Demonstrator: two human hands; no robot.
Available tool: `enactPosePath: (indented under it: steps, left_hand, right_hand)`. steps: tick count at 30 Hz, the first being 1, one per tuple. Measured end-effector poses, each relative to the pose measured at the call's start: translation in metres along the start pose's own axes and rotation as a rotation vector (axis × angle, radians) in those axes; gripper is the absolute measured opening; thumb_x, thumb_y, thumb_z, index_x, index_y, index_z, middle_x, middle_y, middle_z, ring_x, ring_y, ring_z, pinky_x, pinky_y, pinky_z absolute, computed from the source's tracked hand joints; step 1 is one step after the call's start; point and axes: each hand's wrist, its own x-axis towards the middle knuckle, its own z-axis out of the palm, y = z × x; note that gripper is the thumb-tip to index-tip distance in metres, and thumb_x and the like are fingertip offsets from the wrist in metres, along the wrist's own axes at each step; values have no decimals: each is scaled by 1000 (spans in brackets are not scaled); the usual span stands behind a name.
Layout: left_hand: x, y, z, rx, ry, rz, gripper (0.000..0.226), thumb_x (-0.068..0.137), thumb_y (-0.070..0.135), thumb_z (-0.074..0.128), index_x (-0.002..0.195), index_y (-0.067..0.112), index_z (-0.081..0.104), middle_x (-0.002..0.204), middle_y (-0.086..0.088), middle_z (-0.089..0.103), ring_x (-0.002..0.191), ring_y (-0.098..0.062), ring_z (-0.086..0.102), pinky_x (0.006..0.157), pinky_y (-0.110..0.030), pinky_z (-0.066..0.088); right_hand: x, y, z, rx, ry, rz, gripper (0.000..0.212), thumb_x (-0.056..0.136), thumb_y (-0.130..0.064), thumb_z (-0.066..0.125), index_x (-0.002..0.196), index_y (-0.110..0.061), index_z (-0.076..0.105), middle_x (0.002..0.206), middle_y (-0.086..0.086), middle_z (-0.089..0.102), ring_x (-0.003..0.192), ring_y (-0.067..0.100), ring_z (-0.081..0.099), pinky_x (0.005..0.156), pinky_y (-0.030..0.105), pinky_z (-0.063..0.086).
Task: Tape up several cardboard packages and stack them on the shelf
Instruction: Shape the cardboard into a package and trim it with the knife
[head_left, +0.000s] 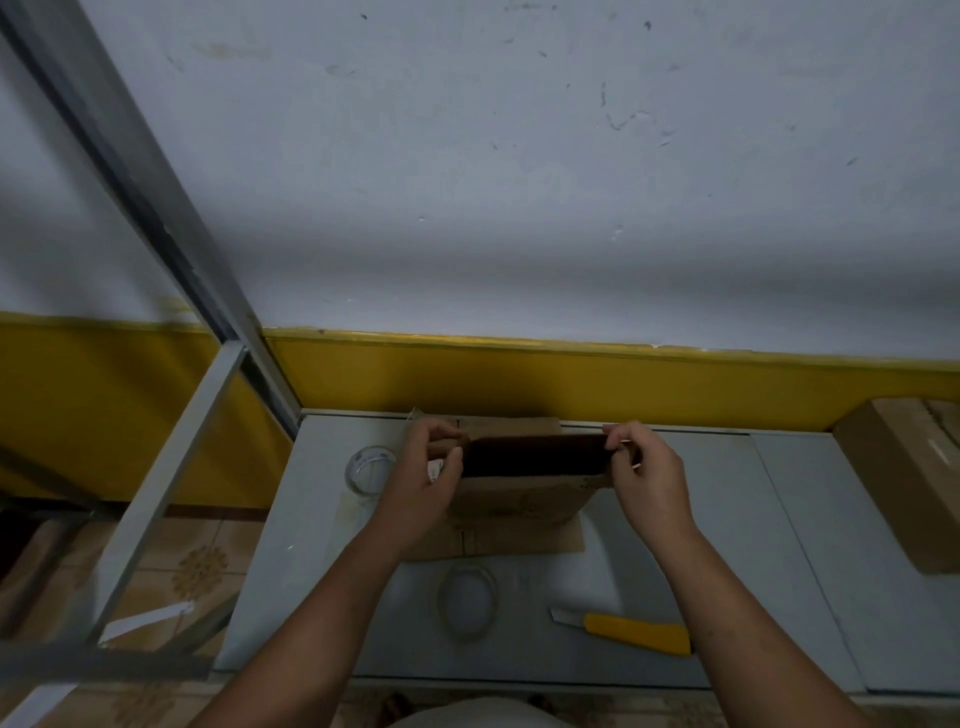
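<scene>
Head view: brown cardboard box (519, 501) stands mid-back on a smooth grey metal table (727, 545), top open; inside is too dark to tell contents. L hand (423, 475) pinches the box's left top edge and R hand (649, 480) pinches the right top edge, fingers curled on the cardboard. Flat cardboard sheet (524, 543) lies under the box. Clear round tape roll (370, 475) sits just left of the L hand; thin ring (467, 603) nearer the front. Yellow-handled knife (636, 633) lies front-right. Closed cardboard package (904, 488) is at far right.
</scene>
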Motion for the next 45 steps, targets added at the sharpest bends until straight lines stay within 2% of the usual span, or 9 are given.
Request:
enactPosePath:
  steps: [5, 15, 18, 24, 30, 34, 37, 41, 45]
  left_hand:
    - [1, 2, 0, -44, 16, -16, 17, 108, 15, 56, 118, 29, 57, 125, 8, 66, 119, -2, 63, 87, -25, 57]
    - [12, 10, -27, -66, -277, -116, 53, 95, 21, 79, 142, 34, 58, 146, 18, 56, 133, 4, 53, 103, -23, 52]
    - [17, 11, -32, -13, -340, -128, 58, 94, 24, 80, 143, 45, 55, 146, 21, 52, 129, 12, 50, 91, -14, 54]
    - [20, 9, -31, -27, -334, -182, 43, 104, 44, 63, 144, 56, 55, 151, 21, 51, 136, -1, 50, 112, -33, 50]
    - [26, 14, -23, -144, -187, -322, 43, 102, 11, 62, 121, 47, 75, 133, 1, 68, 110, -18, 72, 91, -40, 63]
    - [30, 22, -25, -178, -188, -394, 42, 95, 2, 69, 114, 37, 81, 114, 7, 74, 89, -7, 76, 68, -26, 61]
    - [32, 22, -28, -153, -210, -388, 41, 94, 0, 70, 116, 34, 81, 114, 7, 75, 90, -8, 76, 68, -28, 61]
    - [28, 18, -21, -87, -241, -288, 50, 89, -8, 71, 111, 36, 83, 115, 9, 73, 87, -4, 73, 68, -20, 58]
    - [27, 5, -15, -207, -109, -256, 41, 88, -16, 65, 99, 22, 69, 101, 0, 70, 92, -19, 67, 77, -28, 58]
  right_hand:
    - [3, -3, 1, -39, -30, -70, 49, 93, 6, 58, 95, -41, 69, 111, -8, 68, 100, -6, 59, 77, 3, 42]
    - [26, -9, -13, -151, -594, -40, 60, 77, -26, 89, 128, -41, 62, 123, -16, 51, 112, -5, 50, 82, 2, 40]
    - [29, -11, -12, -148, -618, -52, 61, 77, -30, 89, 129, -43, 59, 126, -19, 50, 114, -8, 48, 80, 2, 41]
    - [26, -10, -4, -103, -654, -37, 41, 98, -37, 66, 133, -50, 49, 134, -10, 51, 117, 4, 54, 90, 19, 46]
    - [20, -16, -4, 209, -563, 104, 53, 91, -23, 35, 132, -52, 51, 121, -9, 62, 110, 16, 60, 90, 33, 47]
    - [18, -13, -8, 337, -543, 135, 47, 103, -15, 59, 134, -50, 50, 133, -21, 60, 111, -8, 62, 93, 24, 53]
    - [18, -10, -12, 368, -556, 200, 50, 91, -19, 80, 131, -37, 56, 119, -11, 74, 87, 16, 66, 82, 32, 54]
    - [17, -9, -3, 314, -578, 230, 42, 77, -8, 91, 111, -22, 72, 85, -2, 77, 81, 18, 74, 68, 27, 56]
    - [16, -4, 14, 377, -422, 261, 48, 76, -4, 90, 115, -28, 74, 103, 3, 77, 84, 14, 71, 73, 27, 59]
